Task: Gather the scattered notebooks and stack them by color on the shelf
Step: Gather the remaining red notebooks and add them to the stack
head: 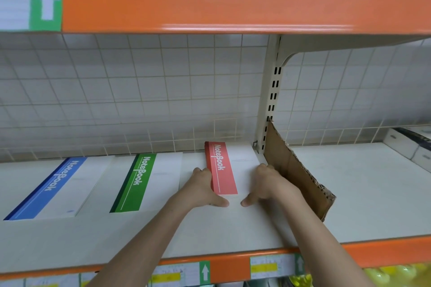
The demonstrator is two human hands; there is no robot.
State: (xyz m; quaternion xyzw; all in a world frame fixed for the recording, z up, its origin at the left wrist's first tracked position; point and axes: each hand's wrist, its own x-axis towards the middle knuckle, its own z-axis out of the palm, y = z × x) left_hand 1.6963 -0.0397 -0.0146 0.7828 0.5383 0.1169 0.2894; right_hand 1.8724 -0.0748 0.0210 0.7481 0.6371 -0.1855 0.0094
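Observation:
Three piles of notebooks lie on the white shelf [233,228]. A red-striped stack [222,168] sits at the middle right against the back wall. My left hand [205,190] holds its left edge, thumb stretched along the front. My right hand [268,184] holds the stack's right edge, with its thumb pointing inward along the front. To the left lies a green-striped notebook [142,182], and further left a blue-striped notebook [51,189]. Both lie flat and apart from each other.
A brown cardboard divider [296,170] stands upright just right of my right hand, by the slotted shelf post [271,100]. White boxes [410,147] sit at the far right. An orange shelf edge [233,2] runs overhead, and another orange edge with price labels [263,265] below.

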